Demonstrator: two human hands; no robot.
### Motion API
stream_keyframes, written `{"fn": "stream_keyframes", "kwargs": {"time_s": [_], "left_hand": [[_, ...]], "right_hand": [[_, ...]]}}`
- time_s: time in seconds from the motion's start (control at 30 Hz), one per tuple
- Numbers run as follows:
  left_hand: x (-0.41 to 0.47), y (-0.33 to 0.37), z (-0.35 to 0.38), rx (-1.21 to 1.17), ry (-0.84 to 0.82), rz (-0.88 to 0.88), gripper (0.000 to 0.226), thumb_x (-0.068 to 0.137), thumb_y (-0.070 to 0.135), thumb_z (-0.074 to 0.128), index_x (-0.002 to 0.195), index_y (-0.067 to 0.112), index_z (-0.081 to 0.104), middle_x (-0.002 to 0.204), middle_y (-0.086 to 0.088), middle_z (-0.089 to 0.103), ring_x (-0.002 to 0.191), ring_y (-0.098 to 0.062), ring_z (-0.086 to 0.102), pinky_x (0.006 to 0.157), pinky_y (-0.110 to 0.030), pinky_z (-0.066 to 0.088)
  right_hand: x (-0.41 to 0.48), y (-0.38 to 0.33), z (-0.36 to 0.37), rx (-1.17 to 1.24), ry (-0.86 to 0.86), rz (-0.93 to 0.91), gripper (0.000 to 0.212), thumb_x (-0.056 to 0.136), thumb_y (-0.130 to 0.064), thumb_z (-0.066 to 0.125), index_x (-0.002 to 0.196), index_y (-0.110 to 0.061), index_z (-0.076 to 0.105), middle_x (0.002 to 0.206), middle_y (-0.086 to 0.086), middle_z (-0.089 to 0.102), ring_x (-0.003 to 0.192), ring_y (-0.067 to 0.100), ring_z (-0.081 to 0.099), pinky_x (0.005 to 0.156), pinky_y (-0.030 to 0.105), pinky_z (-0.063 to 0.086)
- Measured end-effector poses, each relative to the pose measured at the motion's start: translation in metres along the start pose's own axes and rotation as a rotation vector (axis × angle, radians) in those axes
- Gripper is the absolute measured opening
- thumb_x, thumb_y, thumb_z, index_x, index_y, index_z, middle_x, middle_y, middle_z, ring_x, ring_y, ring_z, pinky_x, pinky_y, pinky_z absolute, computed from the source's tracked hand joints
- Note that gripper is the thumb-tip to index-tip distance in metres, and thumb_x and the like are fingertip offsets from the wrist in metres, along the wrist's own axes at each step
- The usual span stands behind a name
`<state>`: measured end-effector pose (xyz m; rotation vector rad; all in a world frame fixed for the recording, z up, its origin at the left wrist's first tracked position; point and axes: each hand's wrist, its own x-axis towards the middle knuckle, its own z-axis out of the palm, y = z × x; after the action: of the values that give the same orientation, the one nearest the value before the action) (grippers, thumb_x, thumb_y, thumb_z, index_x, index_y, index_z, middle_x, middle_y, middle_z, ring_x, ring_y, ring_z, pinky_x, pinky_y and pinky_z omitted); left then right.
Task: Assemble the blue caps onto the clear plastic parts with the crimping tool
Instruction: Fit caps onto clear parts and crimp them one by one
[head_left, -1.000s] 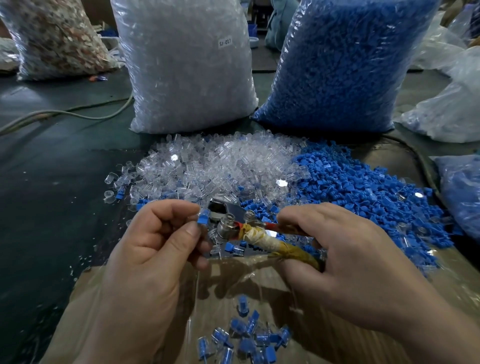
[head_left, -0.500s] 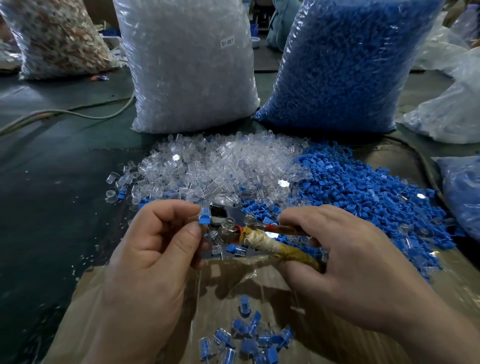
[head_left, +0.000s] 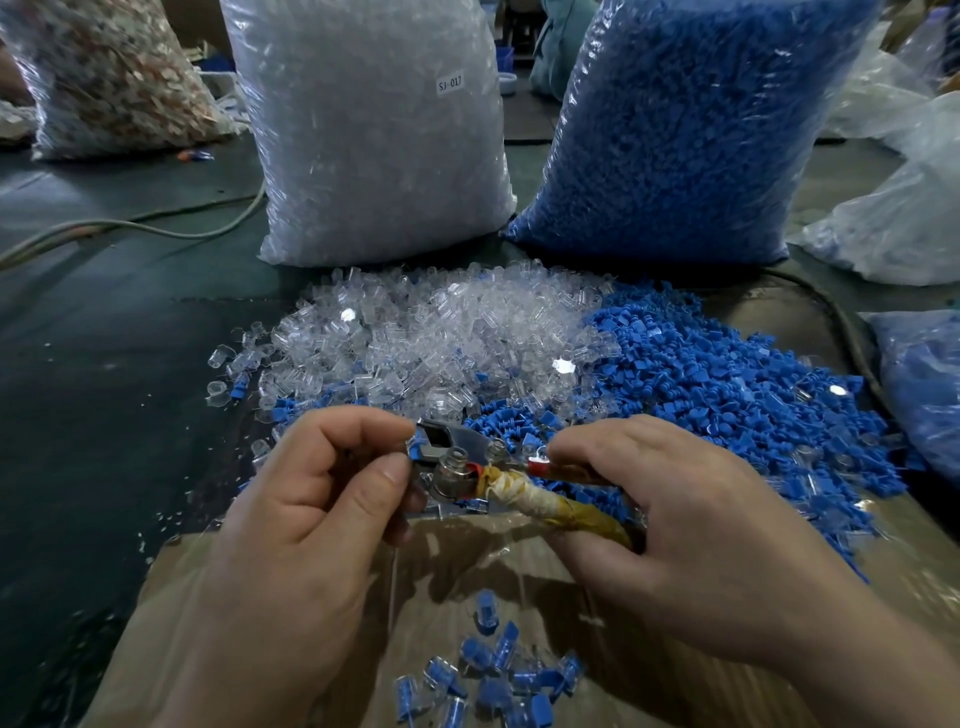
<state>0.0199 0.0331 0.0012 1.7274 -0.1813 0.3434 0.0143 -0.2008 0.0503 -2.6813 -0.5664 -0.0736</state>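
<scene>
The crimping tool (head_left: 457, 462) lies slantwise, with its metal head far and left and its taped handles (head_left: 545, 499) running near and right. The right hand (head_left: 691, 525) has its grip curled round those handles. At the head's left end, right at the mouth of the jaws, is a blue cap (head_left: 414, 453), pinched between thumb and forefinger of the left hand (head_left: 311, 519). That hand is the nearer one to it. Fingers hide most of the cap, so I cannot tell whether it is fully seated.

The squeeze likely comes next, and it turns on the cap staying square across the jaws rather than along the tool's length.

Below is a dark tabletop (head_left: 104, 415), with a brown sheet (head_left: 467, 561) near the person carrying finished pieces (head_left: 498, 670). Just beyond the hands are loose clear parts (head_left: 441, 332) and loose blue caps (head_left: 727, 400) — behind them stand two full bags, the clear-parts bag (head_left: 374, 130) on the left and the blue-caps bag (head_left: 675, 130) on the right.
</scene>
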Motion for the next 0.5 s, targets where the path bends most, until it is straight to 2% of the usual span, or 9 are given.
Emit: {"fn": "stream_keyframes", "kwargs": {"time_s": [0.13, 0.23, 0.37, 0.5], "left_hand": [[0.0009, 0.0041, 0.0015, -0.071, -0.034, -0.03, 0.017, 0.081, 0.033, 0.068, 0.097, 0.037, 0.07, 0.075, -0.005, 0.07, 0.061, -0.016, 0.066, 0.057, -0.022, 0.056], [0.0011, 0.0066, 0.002, -0.105, -0.04, -0.048, 0.021, 0.083, 0.021, 0.061, 0.094, 0.035, 0.071, 0.075, -0.008, 0.069, 0.06, -0.017, 0.065, 0.057, -0.021, 0.055], [0.0012, 0.0085, 0.0026, -0.092, -0.059, -0.058, 0.022, 0.083, 0.021, 0.059, 0.092, 0.038, 0.07, 0.077, -0.008, 0.07, 0.062, -0.017, 0.066, 0.058, -0.02, 0.055], [0.0006, 0.009, 0.0035, -0.044, -0.038, -0.055, 0.021, 0.083, 0.024, 0.061, 0.093, 0.04, 0.07, 0.078, -0.004, 0.071, 0.065, -0.015, 0.067, 0.059, -0.02, 0.055]], "right_hand": [[0.0001, -0.0001, -0.0011, 0.011, 0.002, 0.0, 0.058, 0.075, -0.068, 0.041, 0.127, -0.043, 0.051, 0.105, -0.038, 0.05, 0.11, -0.014, 0.041, 0.08, 0.005, 0.034], [-0.0004, 0.0023, -0.0013, 0.021, 0.001, -0.007, 0.059, 0.075, -0.068, 0.042, 0.129, -0.045, 0.049, 0.105, -0.044, 0.044, 0.114, -0.017, 0.037, 0.083, 0.002, 0.032], [-0.0006, 0.0042, -0.0016, 0.032, -0.011, -0.011, 0.056, 0.076, -0.067, 0.044, 0.128, -0.049, 0.042, 0.11, -0.046, 0.042, 0.116, -0.019, 0.034, 0.086, -0.001, 0.03], [-0.0007, 0.0037, -0.001, 0.01, -0.011, -0.01, 0.057, 0.075, -0.069, 0.042, 0.129, -0.05, 0.041, 0.109, -0.045, 0.042, 0.116, -0.018, 0.034, 0.083, 0.001, 0.031]]}}
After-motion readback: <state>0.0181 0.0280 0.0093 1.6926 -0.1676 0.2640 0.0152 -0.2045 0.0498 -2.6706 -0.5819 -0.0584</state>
